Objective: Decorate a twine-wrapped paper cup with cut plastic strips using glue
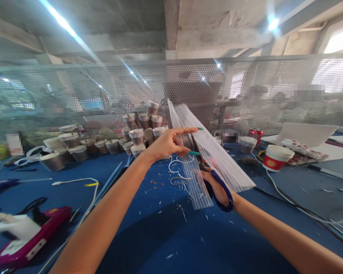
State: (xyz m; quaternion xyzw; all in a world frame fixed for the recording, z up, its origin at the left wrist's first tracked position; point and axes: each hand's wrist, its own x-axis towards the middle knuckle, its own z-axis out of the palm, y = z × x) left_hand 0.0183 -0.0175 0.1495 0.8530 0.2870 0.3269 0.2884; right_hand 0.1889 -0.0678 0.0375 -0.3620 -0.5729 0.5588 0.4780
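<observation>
A clear, finely striped plastic sheet (217,156) hangs tilted above the table, slit lengthwise into a wide piece and a narrower strip (193,184). My left hand (167,144) grips its upper left part; thumb and forefinger, with long teal nails, lie across the front, and the other fingers are mostly hidden. My right hand (218,190) is closed round scissors (225,198) with dark blue handles. Their dark blades point up and away, lying in the slit between the two pieces. How far apart the blades are is hard to see.
Stacked paper cups (136,136) stand at the back left. A purple power strip (31,239) with a white plug lies front left. A red-and-white cup (277,158), cables and a soda can (254,134) are on the right. Scraps litter the blue table (165,236); a perforated screen (108,87) stands behind.
</observation>
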